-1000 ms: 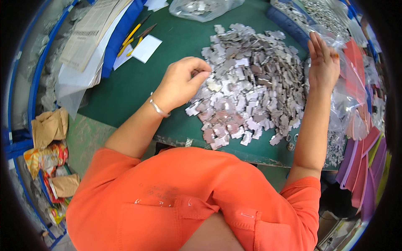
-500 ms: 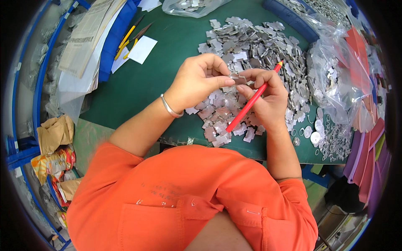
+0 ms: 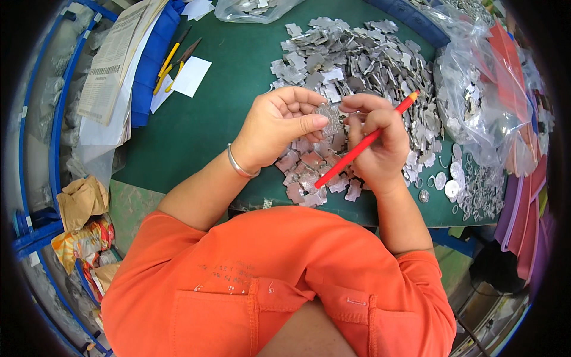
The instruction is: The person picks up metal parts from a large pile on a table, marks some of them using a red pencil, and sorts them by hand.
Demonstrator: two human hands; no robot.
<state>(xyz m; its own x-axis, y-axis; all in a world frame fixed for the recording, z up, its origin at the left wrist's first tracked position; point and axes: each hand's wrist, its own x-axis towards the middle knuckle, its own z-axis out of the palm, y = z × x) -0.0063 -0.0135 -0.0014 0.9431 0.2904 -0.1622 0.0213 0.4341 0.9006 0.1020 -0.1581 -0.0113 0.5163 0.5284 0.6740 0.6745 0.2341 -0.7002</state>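
My left hand (image 3: 284, 122) pinches a flat silver metal piece (image 3: 331, 117) with notched edges between thumb and fingers; its raised-patterned face shows. A red pencil (image 3: 369, 140) lies slantwise across my right hand (image 3: 379, 134), its pale tip pointing up and to the right. The right thumb and index finger are close to the right side of the metal piece, apart from it or barely touching; I cannot tell which. Beneath and beyond both hands spreads a large heap of similar grey metal pieces (image 3: 357, 53) on the green tabletop (image 3: 196, 137).
Round silver discs (image 3: 455, 172) and small rings (image 3: 482, 193) lie at the right. A clear plastic bag (image 3: 476, 107) of metal parts stands behind them. At the left are yellow-handled tools (image 3: 163, 77), a white card (image 3: 192, 77), a blue bin (image 3: 151, 65) and newspapers (image 3: 113, 65).
The metal piece has turned, so its patterned face now shows. My right fingers have moved slightly away from it. The view has shifted slightly.
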